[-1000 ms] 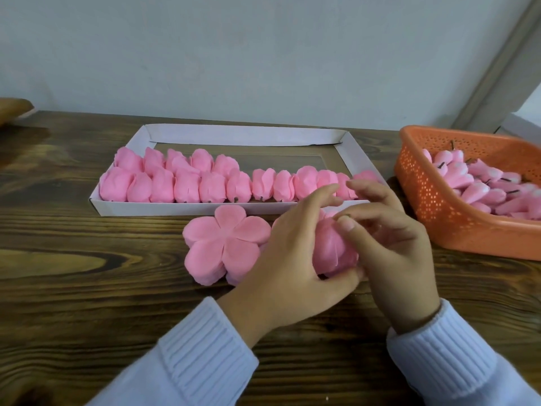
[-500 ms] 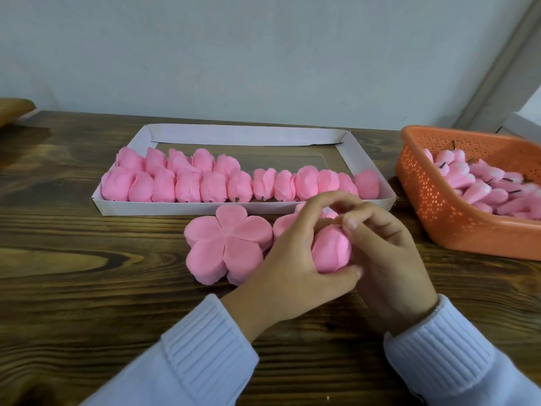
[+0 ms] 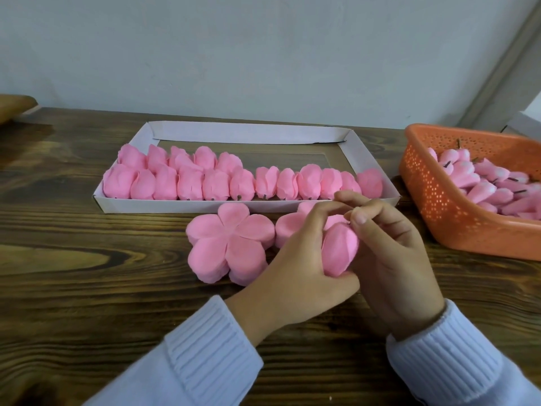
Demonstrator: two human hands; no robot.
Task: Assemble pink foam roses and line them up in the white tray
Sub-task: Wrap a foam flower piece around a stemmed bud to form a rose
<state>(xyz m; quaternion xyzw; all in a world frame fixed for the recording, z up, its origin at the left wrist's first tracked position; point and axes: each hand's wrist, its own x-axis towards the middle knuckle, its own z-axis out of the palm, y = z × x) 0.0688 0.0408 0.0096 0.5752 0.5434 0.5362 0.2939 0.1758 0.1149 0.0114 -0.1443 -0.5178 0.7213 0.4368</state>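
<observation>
We record the white tray point(image 3: 181, 205), centre frame, holding rows of finished roses point(image 3: 190, 183); the orange basket point(image 3: 456, 227), right, holds pink buds point(image 3: 480, 189). Lower centre, the left hand point(image 3: 295, 273) and right hand point(image 3: 392, 259) curl around one closed, rounded rose point(image 3: 339, 250), beside a flat petal stack point(image 3: 231, 244).

Your tabletop point(image 3: 87, 288) is dark wood with a strong grain. Towards its far side lies the white tray point(image 3: 246, 133), one long wall facing you. To the tray's right, apart from it, stands the orange basket point(image 3: 439, 206). Just in front of the tray's near wall lies a stack of flat five-petalled pink foam cut-outs point(image 3: 231, 244). A second stack point(image 3: 288, 227) sits just beside it on the right, partly hidden.
</observation>
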